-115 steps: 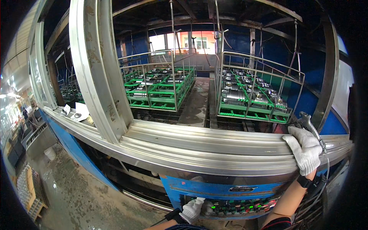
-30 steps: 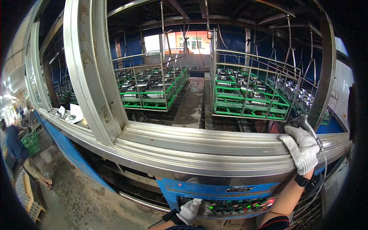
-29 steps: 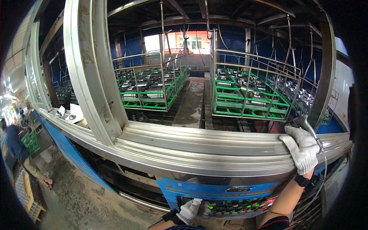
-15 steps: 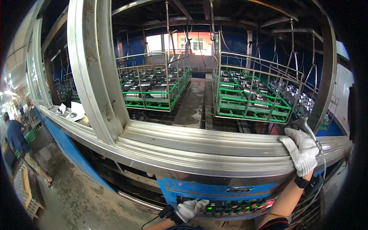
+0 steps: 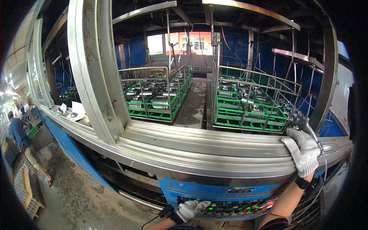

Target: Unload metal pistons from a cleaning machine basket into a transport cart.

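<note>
So the hands are well apart here, both in white gloves. Left hand (image 5: 188, 210) is down low at the left end of the control panel (image 5: 237, 207), loosely curled with a digit sticking out along the buttons. Can't tell if it's actually pressing one.

The panel starts right at that hand and stretches off to its right, long axis running side to side, with its far end close to the right forearm in this view. Left hand is clearly the nearer one. Right hand (image 5: 304, 153) is up and to the right, with the metal sill (image 5: 191, 143) under it, thumb spread from the fingers. There's a silver gun-shaped tool (image 5: 309, 128) just along that hand's outer side, but whether the fingers are wrapped round it or just lying beside it, I can't make out. A thin hose (image 5: 325, 168) hangs down to the right of the same hand.

Past the sill, beyond both hands, two wire baskets hang: the right basket (image 5: 260, 74) is a bit left of the right hand, the left basket (image 5: 149, 117) sits farther left. Both are full of shiny metal parts (image 5: 255, 109) on green racks.
</note>
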